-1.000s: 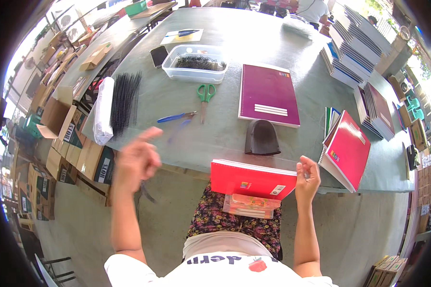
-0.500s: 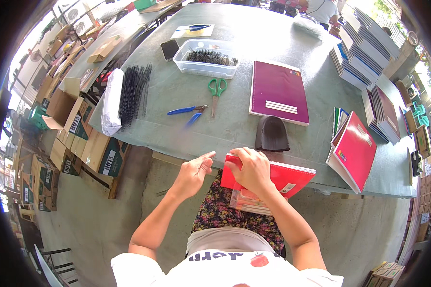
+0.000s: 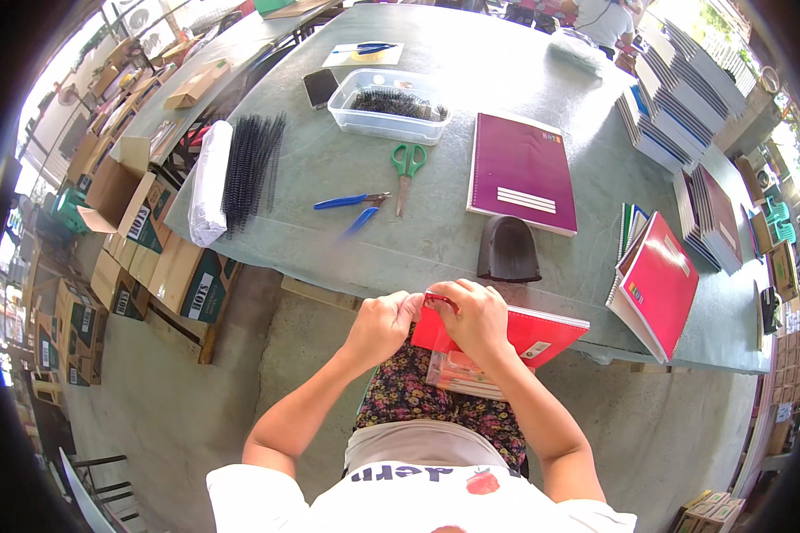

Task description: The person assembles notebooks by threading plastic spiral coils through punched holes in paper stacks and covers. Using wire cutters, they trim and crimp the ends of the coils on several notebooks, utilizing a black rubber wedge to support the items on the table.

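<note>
Head view: both hands grip a thin red notebook [image 3: 529, 333] on the lap.

The table [image 3: 453, 240] looks like smooth grey stone or concrete with a dull sheen. The red notebook [image 3: 542, 330] at its near edge has a glossy card cover, as does the purple notebook [image 3: 523, 171] further in. The dark block [image 3: 508, 250] between them is matt, perhaps rubber or plastic. The scissors [image 3: 406, 169] have green plastic handles and metal blades; the pliers [image 3: 354, 207] have blue plastic grips. The tub [image 3: 389, 108] is clear plastic. Black plastic binding coils [image 3: 251, 165] lie by the left edge beside a white plastic-wrapped roll [image 3: 209, 182]. Cardboard boxes [image 3: 173, 271] stand on the rough concrete floor [image 3: 267, 373]. The skirt [image 3: 409, 400] is flowered cloth.
</note>
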Motion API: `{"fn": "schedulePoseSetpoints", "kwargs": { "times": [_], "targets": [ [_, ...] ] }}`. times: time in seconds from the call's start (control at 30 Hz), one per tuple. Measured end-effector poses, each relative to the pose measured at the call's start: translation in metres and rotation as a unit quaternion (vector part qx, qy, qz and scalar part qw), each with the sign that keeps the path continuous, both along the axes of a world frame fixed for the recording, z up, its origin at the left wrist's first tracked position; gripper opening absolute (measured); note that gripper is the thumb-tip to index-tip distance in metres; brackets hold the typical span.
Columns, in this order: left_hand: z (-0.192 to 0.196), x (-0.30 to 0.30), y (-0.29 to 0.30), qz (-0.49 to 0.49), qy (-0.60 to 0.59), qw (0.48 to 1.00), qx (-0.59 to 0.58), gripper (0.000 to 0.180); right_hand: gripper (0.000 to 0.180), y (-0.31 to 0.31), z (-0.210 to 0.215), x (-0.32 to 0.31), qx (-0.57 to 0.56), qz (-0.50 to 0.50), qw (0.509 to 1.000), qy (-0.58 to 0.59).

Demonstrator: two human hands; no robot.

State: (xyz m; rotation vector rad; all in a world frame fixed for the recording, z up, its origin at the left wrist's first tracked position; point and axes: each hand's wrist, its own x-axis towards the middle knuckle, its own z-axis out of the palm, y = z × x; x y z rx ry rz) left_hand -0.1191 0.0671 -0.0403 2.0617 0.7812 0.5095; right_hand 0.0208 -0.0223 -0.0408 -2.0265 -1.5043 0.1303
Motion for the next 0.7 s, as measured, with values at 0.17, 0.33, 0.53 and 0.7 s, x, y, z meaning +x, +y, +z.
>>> {"fn": "schedulePoseSetpoints", "kwargs": {
  "times": [0.17, 0.33, 0.53, 0.7],
  "targets": [
    [0.002, -0.001, 0.009, 0.035, 0.033, 0.945, -0.324, 0.04, 0.011, -0.001, 0.002, -0.001, 0.013, 0.015, 1.0, 0.014],
    [-0.021, 0.002, -0.001, 0.054, -0.113, 0.99, 0.059, 0.041, 0.012, 0.0, -0.002, -0.003, 0.052, 0.039, 0.998, -0.002],
    [0.001, -0.004, 0.025, -0.012, -0.063, 0.758, -0.649, 0.04, 0.015, -0.002, -0.007, 0.001, 0.067, 0.069, 0.994, -0.051],
    [-0.022, 0.002, 0.017, -0.002, -0.14, 0.953, -0.267, 0.037, 0.014, 0.001, -0.006, -0.001, 0.07, 0.089, 0.992, -0.056]
  ]
}}
